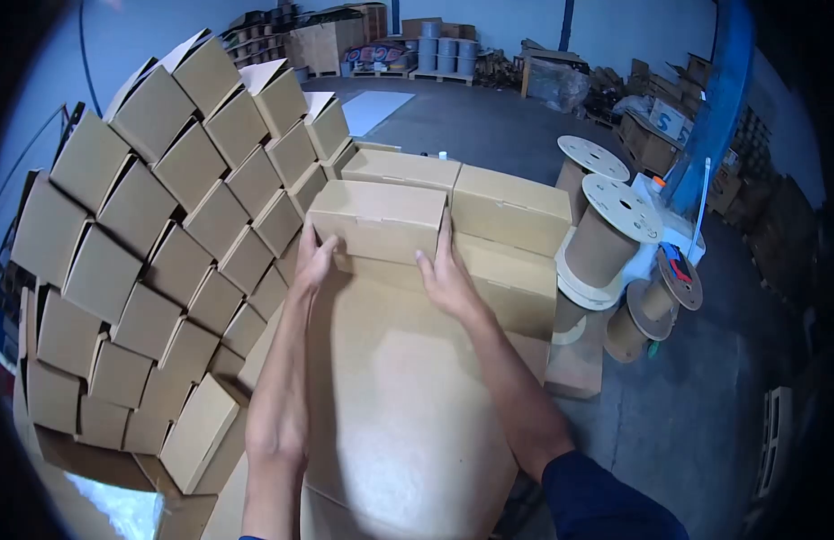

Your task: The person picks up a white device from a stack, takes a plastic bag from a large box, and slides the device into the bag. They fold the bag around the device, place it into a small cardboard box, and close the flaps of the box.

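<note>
A closed cardboard box (381,211) sits between my two hands at the far side of the cardboard-covered work surface (390,360). My left hand (316,256) presses on its left end, thumb toward the front face. On the right end lies my right hand (446,270), fingers along the side and thumb near the lower front edge. Behind it and to its right are more closed boxes, one at the back (399,168) and one beside it (511,207). Another box (507,288) lies lower, just right of my right hand.
A tall stack of open-flapped cartons (156,225) rises along the left. Cable spools (606,234) stand at the right near a blue post (714,117). Blue-grey drums (446,56) and piled cardboard line the far wall. A pallet (773,441) is at the lower right.
</note>
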The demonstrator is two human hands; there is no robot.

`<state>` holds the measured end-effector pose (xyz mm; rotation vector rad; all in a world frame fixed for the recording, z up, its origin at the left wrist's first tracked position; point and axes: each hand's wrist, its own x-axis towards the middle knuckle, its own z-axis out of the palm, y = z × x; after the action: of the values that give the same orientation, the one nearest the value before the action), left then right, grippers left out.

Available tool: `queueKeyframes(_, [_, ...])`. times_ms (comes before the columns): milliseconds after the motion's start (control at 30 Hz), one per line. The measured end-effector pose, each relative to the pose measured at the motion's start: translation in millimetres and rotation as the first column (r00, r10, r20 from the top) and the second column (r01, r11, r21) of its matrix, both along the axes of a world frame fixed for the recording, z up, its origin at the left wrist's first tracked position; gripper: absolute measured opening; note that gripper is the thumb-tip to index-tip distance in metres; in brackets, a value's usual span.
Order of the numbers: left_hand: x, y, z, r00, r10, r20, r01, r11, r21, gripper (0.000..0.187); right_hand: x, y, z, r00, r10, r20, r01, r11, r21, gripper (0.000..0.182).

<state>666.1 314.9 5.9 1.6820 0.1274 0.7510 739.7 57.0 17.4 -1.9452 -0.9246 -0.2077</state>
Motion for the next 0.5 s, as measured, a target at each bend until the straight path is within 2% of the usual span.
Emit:
queueKeyframes(100, [9, 3, -10, 0.991, 0.112, -0.070, -0.107, 0.992, 0.068, 0.074, -9, 3, -4, 0.996, -0.031, -0.085, 0.033, 0.999, 0.017, 0.082])
queueKeyframes(200, [8, -5, -1, 0.992, 0.053, -0.115, -0.052, 0.999, 0.012, 0.070, -5, 7, -10, 0.998, -0.053, -0.029, 0.054, 0.998, 0.045, 0.082])
queueKeyframes(233, [10, -4, -2, 0.989, 0.056, -0.135, -0.052, 0.998, 0.037, 0.057, -6, 7, -10, 0.996, -0.082, -0.023, 0.083, 0.995, 0.048, 0.079])
queueKeyframes(367, [19, 3, -15, 0.993, 0.057, -0.100, -0.047, 0.994, 0.102, 0.035, -5, 5, -10, 0.990, -0.137, -0.045, 0.139, 0.989, 0.048, 0.074])
queueKeyframes(500, [24, 8, -18, 0.987, 0.084, -0.133, -0.067, 0.990, 0.126, 0.029, -7, 8, -12, 0.980, -0.185, -0.071, 0.190, 0.979, 0.078, 0.074])
